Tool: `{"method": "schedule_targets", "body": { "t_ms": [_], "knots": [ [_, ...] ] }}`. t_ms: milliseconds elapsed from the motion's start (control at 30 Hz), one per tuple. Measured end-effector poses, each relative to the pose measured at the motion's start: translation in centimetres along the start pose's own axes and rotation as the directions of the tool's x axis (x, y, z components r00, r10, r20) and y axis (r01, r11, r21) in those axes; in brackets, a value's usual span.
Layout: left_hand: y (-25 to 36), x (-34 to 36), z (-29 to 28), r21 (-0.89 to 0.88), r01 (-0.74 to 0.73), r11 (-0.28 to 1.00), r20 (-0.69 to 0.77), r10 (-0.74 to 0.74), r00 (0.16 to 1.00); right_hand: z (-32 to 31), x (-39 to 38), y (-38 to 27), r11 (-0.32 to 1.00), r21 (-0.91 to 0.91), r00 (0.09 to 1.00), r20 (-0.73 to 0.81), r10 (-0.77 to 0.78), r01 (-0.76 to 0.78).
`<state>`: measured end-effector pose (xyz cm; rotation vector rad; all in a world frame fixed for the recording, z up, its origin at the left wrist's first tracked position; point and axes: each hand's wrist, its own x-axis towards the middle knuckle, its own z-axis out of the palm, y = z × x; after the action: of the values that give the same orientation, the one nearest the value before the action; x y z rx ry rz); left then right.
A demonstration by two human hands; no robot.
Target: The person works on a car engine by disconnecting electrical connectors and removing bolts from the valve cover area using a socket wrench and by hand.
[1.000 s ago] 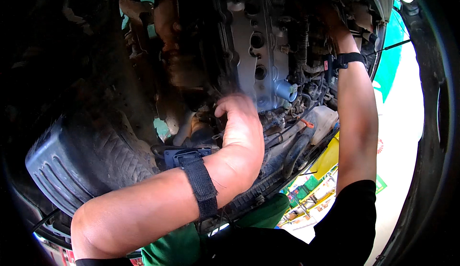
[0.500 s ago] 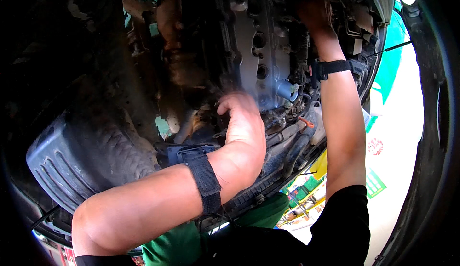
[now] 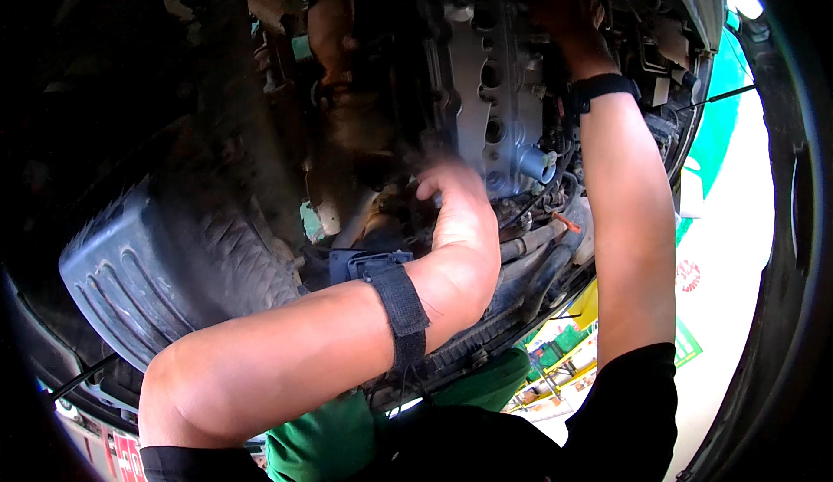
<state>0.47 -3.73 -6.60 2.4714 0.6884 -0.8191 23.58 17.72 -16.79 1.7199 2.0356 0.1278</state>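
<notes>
In a dark engine bay, my left hand (image 3: 453,180) reaches beside the lower end of the grey metal engine cover (image 3: 473,113), which has a row of round holes. Its thumb shows bent, while the other fingers fade into shadow and blur. Close by on its right is a blue-grey pipe stub (image 3: 538,164). My right hand (image 3: 573,31) is up beyond the cover's far right side, deep in shadow. Its fingers are hidden, so what it touches cannot be made out. Black straps circle both wrists.
A large dark plastic housing with ribs (image 3: 130,282) stands at the left. Hoses (image 3: 551,265) and an orange-red handle or loop (image 3: 567,222) lie between my forearms. Wiring and brackets crowd the right side, near a thin black prop rod (image 3: 720,98).
The whole view has shifted a little, so the engine appears farther right and lower. My right wrist has turned and moved slightly farther in. My left hand stays by the cover's lower end.
</notes>
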Motion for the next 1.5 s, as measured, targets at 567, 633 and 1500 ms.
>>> {"method": "schedule_targets", "body": {
  "t_ms": [567,633,1500],
  "knots": [
    [0.5,-0.2,0.4,0.065,-0.003,0.998,0.013,0.002,1.000,0.1,0.9,-0.2,0.996,-0.089,0.993,0.114,0.018,-0.008],
    [0.6,0.0,0.5,0.085,-0.020,0.996,0.031,0.018,0.999,0.0,1.0,0.0,0.995,-0.100,0.992,0.122,0.026,-0.013],
    [0.3,-0.9,1.0,0.102,0.093,0.990,0.020,-0.095,0.995,-1.7,0.9,0.4,0.975,0.158,0.987,-0.067,-0.147,0.156]
  ]
}}
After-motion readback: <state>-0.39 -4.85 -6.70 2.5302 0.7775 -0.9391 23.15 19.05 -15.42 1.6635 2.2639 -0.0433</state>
